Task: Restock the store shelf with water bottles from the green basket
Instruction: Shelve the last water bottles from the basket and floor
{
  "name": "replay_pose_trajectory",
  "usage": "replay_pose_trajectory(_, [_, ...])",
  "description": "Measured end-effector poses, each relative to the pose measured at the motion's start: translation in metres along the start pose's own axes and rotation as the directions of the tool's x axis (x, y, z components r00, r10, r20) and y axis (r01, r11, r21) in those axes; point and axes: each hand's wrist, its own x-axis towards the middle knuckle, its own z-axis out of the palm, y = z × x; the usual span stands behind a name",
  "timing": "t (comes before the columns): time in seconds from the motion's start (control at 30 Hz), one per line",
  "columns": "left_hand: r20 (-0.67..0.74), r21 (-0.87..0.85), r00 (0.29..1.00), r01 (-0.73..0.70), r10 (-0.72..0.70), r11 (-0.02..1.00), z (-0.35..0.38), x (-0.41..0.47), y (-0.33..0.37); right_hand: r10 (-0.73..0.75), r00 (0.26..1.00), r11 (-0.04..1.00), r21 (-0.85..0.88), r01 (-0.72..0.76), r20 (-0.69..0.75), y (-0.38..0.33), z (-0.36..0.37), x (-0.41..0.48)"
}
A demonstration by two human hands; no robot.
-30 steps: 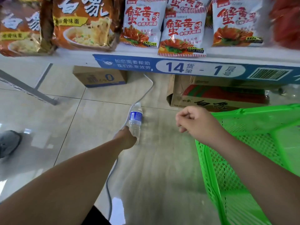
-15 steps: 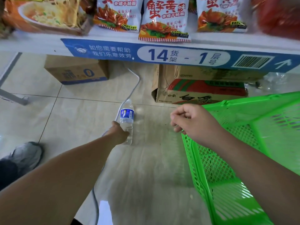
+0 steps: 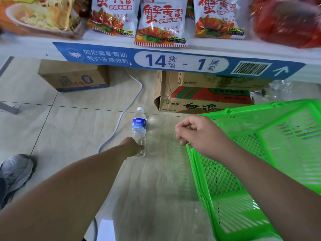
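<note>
A clear water bottle (image 3: 139,126) with a blue label and white cap stands upright on the tiled floor under the shelf. My left hand (image 3: 132,147) is wrapped around its lower part. My right hand (image 3: 199,134) is closed in a fist at the near-left rim of the green basket (image 3: 271,146), which tilts on the floor to the right; whether it grips the rim I cannot tell. The basket's visible inside shows no bottles. The store shelf (image 3: 173,62) with its blue label strip runs across the top.
Snack bags (image 3: 161,23) and noodle packs (image 3: 40,16) fill the shelf above. Cardboard boxes (image 3: 73,77) (image 3: 205,94) sit on the floor beneath it. A grey cable (image 3: 121,117) runs past the bottle. A grey shoe (image 3: 15,171) is at the left edge.
The view dropped and shifted, so the shelf edge sits higher. My left hand stays on the bottle; my right fist stays by the basket rim.
</note>
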Motion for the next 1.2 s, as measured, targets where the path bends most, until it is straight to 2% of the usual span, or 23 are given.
replay_pose_trajectory(0.13, [0.038, -0.049, 0.999, 0.035, -0.033, 0.998, -0.001, -0.005, 0.001, -0.012, 1.000, 1.000, -0.011, 0.012, -0.001, 0.003, -0.006, -0.002])
replay_pose_trajectory(0.27, [0.076, -0.021, 0.995, 0.069, -0.067, 0.997, 0.001, -0.006, 0.005, -0.010, 1.000, 1.000, -0.019, 0.010, 0.000, 0.008, -0.009, -0.007])
replay_pose_trajectory(0.43, [0.054, 0.130, 0.999, 0.000, -0.007, 0.992, 0.009, -0.011, 0.004, -0.025, 1.000, 0.998, -0.061, 0.025, -0.002, 0.013, -0.011, -0.011])
replay_pose_trajectory(0.57, [0.108, 0.176, 0.994, 0.007, -0.026, 0.984, 0.013, -0.018, 0.006, -0.022, 1.000, 0.996, -0.083, 0.021, -0.002, 0.015, -0.015, -0.012])
replay_pose_trajectory(0.7, [0.134, 0.114, 0.991, -0.017, 0.002, 0.993, 0.009, -0.036, 0.019, 0.003, 1.000, 0.997, -0.074, -0.002, 0.017, 0.016, -0.019, -0.005])
replay_pose_trajectory(0.93, [0.167, -0.020, 0.984, 0.068, -0.064, 0.997, -0.004, -0.057, 0.011, 0.069, 0.992, 0.997, 0.031, -0.073, 0.108, 0.013, -0.002, 0.013])
replay_pose_trajectory(1.07, [0.170, -0.071, 0.984, 0.057, -0.044, 0.996, -0.020, -0.081, 0.002, 0.160, 0.971, 0.979, 0.100, -0.179, 0.178, 0.006, 0.014, 0.030])
replay_pose_trajectory(1.2, [0.112, -0.064, 0.993, -0.028, 0.035, 0.998, -0.049, -0.114, -0.001, 0.332, 0.878, 0.888, 0.198, -0.414, 0.345, -0.001, 0.023, 0.033])
